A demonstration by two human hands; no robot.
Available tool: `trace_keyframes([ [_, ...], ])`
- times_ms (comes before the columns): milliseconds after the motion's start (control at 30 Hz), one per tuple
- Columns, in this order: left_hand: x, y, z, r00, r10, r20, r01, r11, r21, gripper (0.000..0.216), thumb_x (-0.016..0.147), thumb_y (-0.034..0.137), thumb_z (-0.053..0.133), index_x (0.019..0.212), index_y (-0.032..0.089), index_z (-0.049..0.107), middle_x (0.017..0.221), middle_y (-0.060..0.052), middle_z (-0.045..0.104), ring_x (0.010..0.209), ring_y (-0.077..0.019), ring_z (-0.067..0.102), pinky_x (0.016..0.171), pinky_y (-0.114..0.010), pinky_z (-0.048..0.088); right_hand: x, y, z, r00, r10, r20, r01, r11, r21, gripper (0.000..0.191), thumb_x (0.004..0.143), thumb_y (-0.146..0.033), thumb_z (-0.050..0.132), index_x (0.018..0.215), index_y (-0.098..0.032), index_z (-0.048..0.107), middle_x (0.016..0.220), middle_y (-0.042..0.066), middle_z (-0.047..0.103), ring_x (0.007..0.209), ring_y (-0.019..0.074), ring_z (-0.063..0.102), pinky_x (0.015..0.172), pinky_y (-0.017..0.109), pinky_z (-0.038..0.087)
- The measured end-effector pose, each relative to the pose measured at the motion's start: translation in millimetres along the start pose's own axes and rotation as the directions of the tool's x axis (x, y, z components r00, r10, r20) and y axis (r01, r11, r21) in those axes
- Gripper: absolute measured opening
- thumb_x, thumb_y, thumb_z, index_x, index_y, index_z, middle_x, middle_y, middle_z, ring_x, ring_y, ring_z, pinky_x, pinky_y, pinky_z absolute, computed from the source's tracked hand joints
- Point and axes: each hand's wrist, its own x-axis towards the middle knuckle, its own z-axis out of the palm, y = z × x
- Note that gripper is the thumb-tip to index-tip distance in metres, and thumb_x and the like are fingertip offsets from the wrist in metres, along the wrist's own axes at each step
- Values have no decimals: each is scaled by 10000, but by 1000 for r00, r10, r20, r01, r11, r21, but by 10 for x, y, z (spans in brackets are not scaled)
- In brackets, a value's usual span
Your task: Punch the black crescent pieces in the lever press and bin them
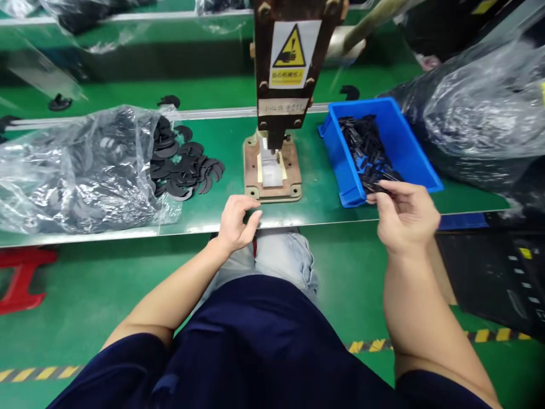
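Note:
A small press (284, 62) with a yellow warning label stands on the green bench, its metal base fixture (272, 170) right in front of me. My left hand (237, 221) rests at the bench edge just below the fixture, fingers curled together in a loose pinch; whether anything is in them I cannot see. My right hand (404, 213) is at the near corner of a blue bin (409, 147) and pinches a thin black part (381, 190). The bin holds several more black strip-like parts (366, 150).
A clear plastic bag (72, 170) of black crescent-shaped pieces lies at left, with several pieces (187, 165) spilled beside it. Large plastic-wrapped bundles (481, 108) fill the right. A red stool (21, 278) sits on the floor at left, dark equipment (498, 278) at right.

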Motion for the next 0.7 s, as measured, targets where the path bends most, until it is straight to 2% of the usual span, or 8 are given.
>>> trace_keyframes([
  [133,-194,-143,-347,1000,-2,22,1,998,62,143,982,304,637,1095,218,625,1051,-107,703,1034,-256,663,945,-459,540,-146,-118,136,999,-27,-38,32,991,130,299,882,-312,775,1159,-224,705,1009,68,771,776,165,778,714,310,642],
  [233,-307,-265,-540,998,-43,-40,47,993,106,124,985,312,641,1063,216,632,1023,-101,694,1000,-248,658,921,-442,538,-240,-279,213,999,-12,49,3,985,175,282,883,-308,775,1140,-228,691,984,55,787,787,169,787,722,306,656],
  [333,-370,-319,-633,990,-94,-106,104,990,93,117,997,323,627,1034,213,631,991,-92,672,941,-230,643,860,-406,536,-345,-422,232,990,-2,140,-24,983,184,254,889,-328,772,1112,-233,697,976,43,795,815,166,790,756,310,672],
  [500,-514,-205,-824,988,-85,-125,100,988,116,135,994,336,623,1029,206,631,988,-91,670,929,-220,634,858,-397,535,-582,-556,265,970,18,241,-79,966,246,211,940,-375,708,1094,-231,713,939,34,773,775,149,776,723,299,673],
  [700,-950,30,-1367,949,-133,-286,208,946,249,204,983,408,626,991,204,629,963,-83,653,893,-217,621,860,-407,535,-867,-568,387,938,-44,344,-53,961,270,181,933,-386,715,1038,-240,733,838,4,732,676,116,720,633,257,607],
])
